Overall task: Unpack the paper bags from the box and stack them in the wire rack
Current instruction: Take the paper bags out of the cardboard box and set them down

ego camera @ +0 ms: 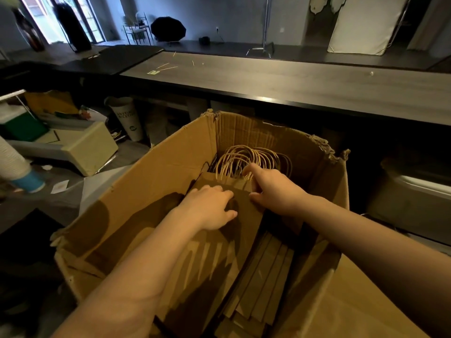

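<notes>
The paper bags (220, 254) sit flat-packed inside the cardboard box (166, 172), with their twisted handles (244, 158) bunched at the far end. A second row of them lies down the right side. The left hand (210, 207) lies flat on the top bag, fingers loosely spread and pressing down. The right hand (273, 189) grabs the bundle's top edge: thumb on the near face, fingers hooked over into the handles.

What I'd worry about:
- The handles are all tangled together, so pulling one bundle could drag extra bags up and spill them.
- The right hand only has the top edge, so a thick bundle may fan out or slide apart halfway up.
- The box rim is torn and ragged at the back corners, so the handles could snag there.
- Bending the bags hard on the way out would probably crease them.

I can't pick out the wire rack anywhere, so no idea how far the carry is.

The box stands in front of a long dark wood-grain counter (305, 84) with a few thin sticks (166, 67) scattered on it. On the left there's clutter: a stack of paper cups (13, 159), a tall white cup (127, 120) and a beige case (90, 147). The room behind is dim, with a bright doorway at the far left.
</notes>
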A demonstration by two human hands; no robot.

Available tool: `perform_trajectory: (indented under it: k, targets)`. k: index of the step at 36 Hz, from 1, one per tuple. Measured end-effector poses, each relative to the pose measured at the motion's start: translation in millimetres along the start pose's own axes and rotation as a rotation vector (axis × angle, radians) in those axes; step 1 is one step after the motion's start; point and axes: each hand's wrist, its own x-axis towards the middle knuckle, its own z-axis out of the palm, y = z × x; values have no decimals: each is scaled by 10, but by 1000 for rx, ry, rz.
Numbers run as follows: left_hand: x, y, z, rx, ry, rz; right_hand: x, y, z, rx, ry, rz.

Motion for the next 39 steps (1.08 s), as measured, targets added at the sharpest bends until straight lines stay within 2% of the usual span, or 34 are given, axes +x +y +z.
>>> perform_trajectory:
  k: [5, 9, 16, 20, 22, 26, 29, 32, 35, 39]
  targets:
    - [-12, -84, 0, -62, 44, -34, 21, -5, -36, 166, 132, -47]
    - [-6, -147, -3, -162, 141, -63, 1, -44, -73, 266, 212, -128]
    - [34, -196, -14, -204, 283, 14, -39, -82, -112, 172, 304, -369]
    - [21, -244, -70, -213, 421, 35, -36, -67, -97, 177, 378, -321]
    - [2, -251, -95, -249, 465, 51, -33, -68, -85, 195, 302, -240]
    - [-26, -244, -93, -251, 511, 87, -14, -63, -26, 256, -77, 21]
    - [-35, -212, -71, -216, 518, 108, -15, -49, 21, 179, -274, 46]
    - [-22, -213, -45, -195, 525, 116, -12, -65, 20, 229, -320, -17]
    - [-12, -280, -58, -246, 599, 49, -24, -94, -43, 419, -316, 41]
    - [-26, -380, -117, -335, 685, -158, -29, -80, -146, 430, -150, 2]
